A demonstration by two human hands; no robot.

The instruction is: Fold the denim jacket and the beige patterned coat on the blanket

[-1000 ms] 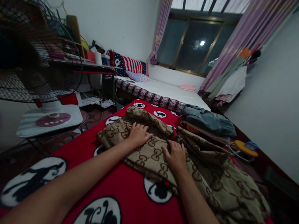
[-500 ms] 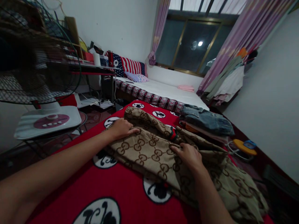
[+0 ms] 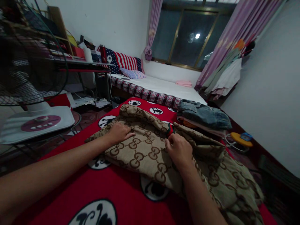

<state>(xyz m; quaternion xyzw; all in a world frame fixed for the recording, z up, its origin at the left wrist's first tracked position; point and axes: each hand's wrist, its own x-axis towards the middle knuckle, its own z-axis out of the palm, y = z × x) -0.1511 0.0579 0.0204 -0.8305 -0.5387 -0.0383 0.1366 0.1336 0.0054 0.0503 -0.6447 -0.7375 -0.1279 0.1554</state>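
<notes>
A beige garment [image 3: 150, 150] with a brown interlocking-letter pattern and a green-and-red stripe [image 3: 170, 129] lies bunched across the red bedding. My left hand [image 3: 119, 132] rests on its left part, thumb spread away from the fingers, pressing on the cloth. At the stripe, my right hand [image 3: 180, 149] has thumb and forefinger drawn together on the fabric; its other fingers are curled and partly hidden. Loose folds of the garment spread to the right, beneath and beyond my right forearm.
Red bedding [image 3: 93, 184] with white round motifs lies underneath. Folded denim clothes [image 3: 203, 114] are stacked at the far right, near a yellow round object [image 3: 241, 139]. A fan [image 3: 39, 118] stands at left, and a white-covered bed [image 3: 159, 86] lies beyond.
The raised near edge of the garment now lies flatter, spread away from me. My right hand has shifted up to the stripe. The view has moved slightly right.
</notes>
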